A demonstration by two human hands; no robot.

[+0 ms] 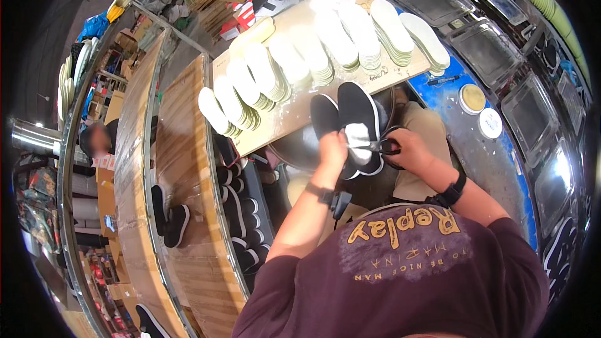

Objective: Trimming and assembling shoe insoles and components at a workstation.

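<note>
Two black slip-on shoes with white sole edges lie side by side in front of me. The right shoe [358, 107] shows a bright white patch at its opening; the left shoe [323, 114] is partly covered by my left hand [333, 152]. The fingers of that hand are closed at the edge of the shoe opening, and any small thing pinched there is too bright to make out. My right hand [410, 151] grips the black handles of a pair of scissors [391, 146]. Their blades point left, over the white patch.
Ahead is a board [300, 109] bearing several stacks of white insoles [266, 75]. A blue table [451, 109] at right holds a marker [443, 80] and two round lids [472, 98]. Beyond are clear plastic trays [485, 50]. Wooden-topped racks [188, 131] with black shoes [177, 225] stand left.
</note>
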